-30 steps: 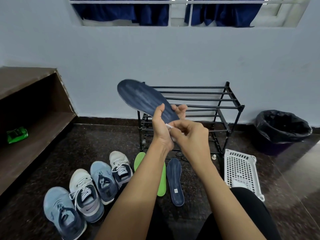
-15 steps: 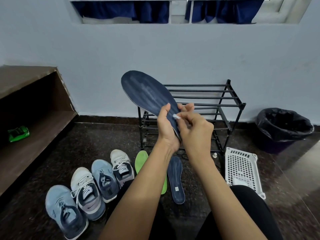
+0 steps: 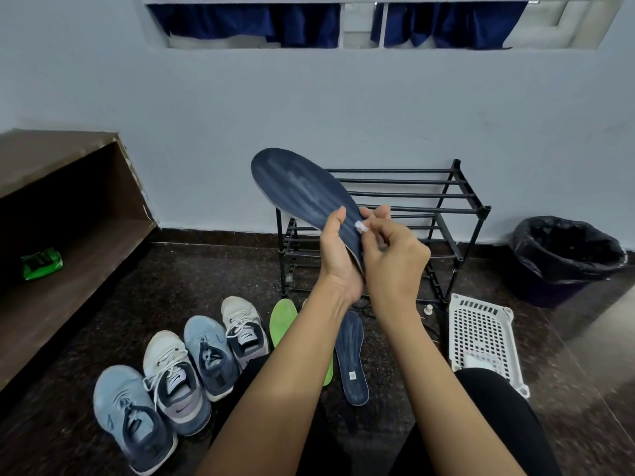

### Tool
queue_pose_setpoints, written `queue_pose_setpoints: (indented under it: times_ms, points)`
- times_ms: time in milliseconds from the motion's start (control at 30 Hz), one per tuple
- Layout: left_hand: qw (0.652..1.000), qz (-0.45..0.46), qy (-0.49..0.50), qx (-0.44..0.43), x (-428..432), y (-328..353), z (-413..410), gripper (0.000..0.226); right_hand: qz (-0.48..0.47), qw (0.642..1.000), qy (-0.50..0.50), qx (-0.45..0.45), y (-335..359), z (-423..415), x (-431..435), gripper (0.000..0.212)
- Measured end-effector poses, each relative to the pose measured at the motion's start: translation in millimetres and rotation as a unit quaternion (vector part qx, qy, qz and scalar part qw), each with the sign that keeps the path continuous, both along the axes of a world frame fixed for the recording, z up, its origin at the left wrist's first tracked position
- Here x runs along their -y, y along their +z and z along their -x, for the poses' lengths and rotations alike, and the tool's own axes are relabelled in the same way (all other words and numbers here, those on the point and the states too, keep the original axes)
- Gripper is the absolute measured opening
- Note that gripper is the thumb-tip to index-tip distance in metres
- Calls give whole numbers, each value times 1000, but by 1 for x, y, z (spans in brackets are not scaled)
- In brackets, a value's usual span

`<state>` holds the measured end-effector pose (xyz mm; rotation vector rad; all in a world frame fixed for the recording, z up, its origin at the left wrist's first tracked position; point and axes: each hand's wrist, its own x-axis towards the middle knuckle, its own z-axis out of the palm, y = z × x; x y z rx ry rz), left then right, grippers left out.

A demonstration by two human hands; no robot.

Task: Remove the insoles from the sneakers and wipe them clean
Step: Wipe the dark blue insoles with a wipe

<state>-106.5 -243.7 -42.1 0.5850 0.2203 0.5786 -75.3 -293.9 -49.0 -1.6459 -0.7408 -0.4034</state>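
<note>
- Head view: the left hand (image 3: 338, 255) is gripping the dark blue insole (image 3: 299, 190) by its heel end. It is holding the insole raised and tilted in front of the black shoe rack (image 3: 412, 201), toe end pointing up and left.
- The right hand (image 3: 395, 262) is pinching a small white scrap (image 3: 361, 227) against the insole's right edge; whether it is a wipe or a label cannot be told.
- Four sneakers (image 3: 171, 372) are sitting in a row on the floor, with a green insole (image 3: 282, 317) and a second dark insole (image 3: 351, 359) lying beside them.
- Likely risk: the scrap is looking small against the pale streaks, so it may slip from the pinch or miss the toe end. The insole, being held at one end only, may flex away under pressure.
</note>
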Motion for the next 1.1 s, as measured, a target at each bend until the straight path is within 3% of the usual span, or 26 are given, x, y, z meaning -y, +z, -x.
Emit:
queue_pose_setpoints:
  times_ms: [67, 200, 300, 433, 600, 867, 967, 1100]
  points:
    - [1000, -10, -7, -7, -3, 0, 0, 60, -4, 1000, -1, 21, -2, 0, 1, 14]
    - [1000, 6, 18, 1, -19, 1, 4, 53, 49, 991, 122, 11, 1, 7, 6, 19]
    - [999, 21, 37, 28, -30, 1, 9, 49, 103, 980, 168, -15, 3, 14, 13, 21]
    - [998, 32, 32, 40, -36, 2, 11, 49, 107, 971, 205, -66, 4, 16, 22, 16]
    - [998, 24, 42, 30, -27, 5, 7, 47, 57, 982, 170, -61, 0, 17, 21, 15]
    - [1000, 4, 25, -3, -2, 5, 3, 44, 9, 997, 3, 82, 3, -4, 3, 17]
    - [1000, 6, 16, -3, -5, 4, 1, 45, 41, 997, 8, 63, 4, -3, 9, 16]
    - [996, 45, 55, 51, -22, 5, 2, 47, 124, 986, 103, -43, 4, 4, 23, 6]
